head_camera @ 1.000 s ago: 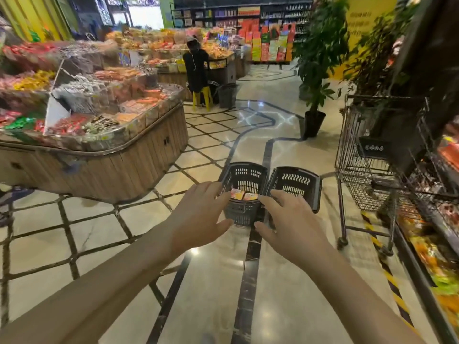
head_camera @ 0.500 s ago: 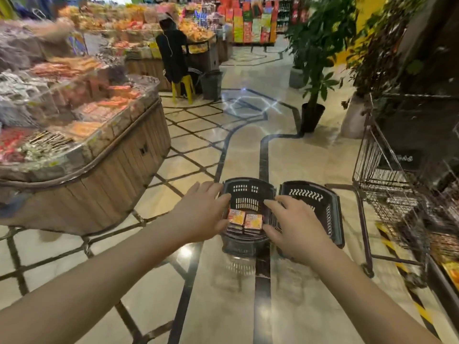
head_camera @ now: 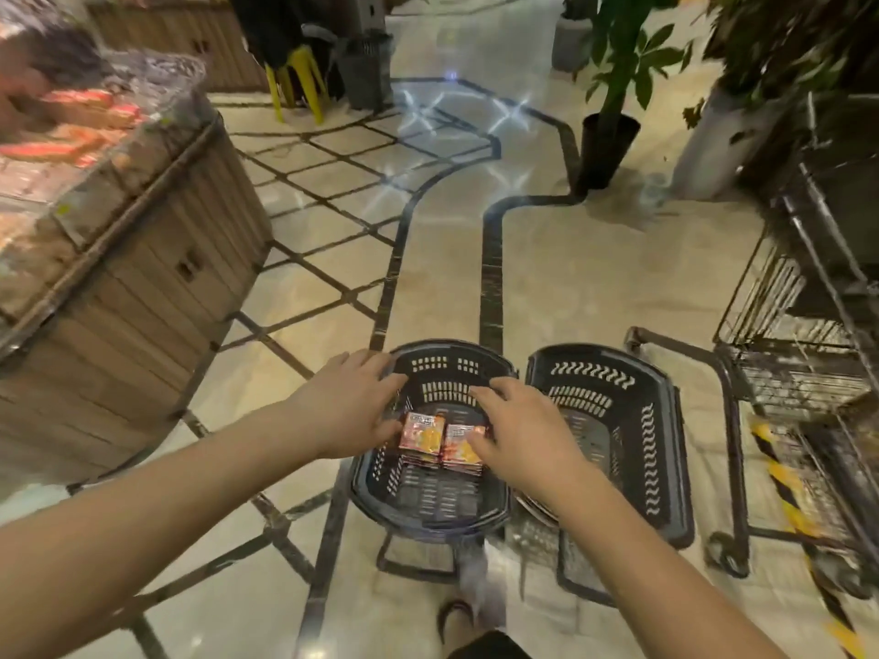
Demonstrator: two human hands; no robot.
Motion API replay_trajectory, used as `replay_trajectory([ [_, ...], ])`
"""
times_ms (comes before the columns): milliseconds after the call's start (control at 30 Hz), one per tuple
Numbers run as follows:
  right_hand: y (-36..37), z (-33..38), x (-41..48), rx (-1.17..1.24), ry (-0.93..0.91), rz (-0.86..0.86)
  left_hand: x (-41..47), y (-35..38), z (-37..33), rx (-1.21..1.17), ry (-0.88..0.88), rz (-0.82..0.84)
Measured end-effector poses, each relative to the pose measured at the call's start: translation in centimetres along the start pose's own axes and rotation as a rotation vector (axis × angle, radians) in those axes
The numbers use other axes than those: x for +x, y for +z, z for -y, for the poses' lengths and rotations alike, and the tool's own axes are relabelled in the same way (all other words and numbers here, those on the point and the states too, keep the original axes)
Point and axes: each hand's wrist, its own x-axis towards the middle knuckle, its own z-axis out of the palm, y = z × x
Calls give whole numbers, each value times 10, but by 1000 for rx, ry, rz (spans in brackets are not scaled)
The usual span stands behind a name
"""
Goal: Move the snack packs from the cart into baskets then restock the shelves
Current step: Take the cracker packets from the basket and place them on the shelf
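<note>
**A:** how far in are you?

**B:** early. My left hand (head_camera: 352, 406) lies flat, holding nothing, beside two stacks of snack packs (head_camera: 421, 432) in the left basket (head_camera: 430, 492). My right hand (head_camera: 518, 430) hovers spread over them, gripping nothing. The right basket (head_camera: 651, 449) looks bare. One cart (head_camera: 785, 368), contents too blurry. Restocking isn't started, I'd say.

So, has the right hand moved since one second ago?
Yes. Judged against the left basket, the right hand has gone forward, from short of its near rim to inside it, above the right stack of snack packs.
</note>
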Motion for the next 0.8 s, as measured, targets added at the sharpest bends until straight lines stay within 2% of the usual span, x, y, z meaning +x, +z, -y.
replay_trajectory([
  [167,35,-53,96,62,45,79,119,34,24,-44,9,125],
  [367,126,-93,166,103,108,194,218,127,30,-106,20,183],
  [633,261,-103,231,196,189,393,299,280,38,-177,14,317],
  [800,328,-109,265,202,239,438,338,356,35,-184,41,361],
])
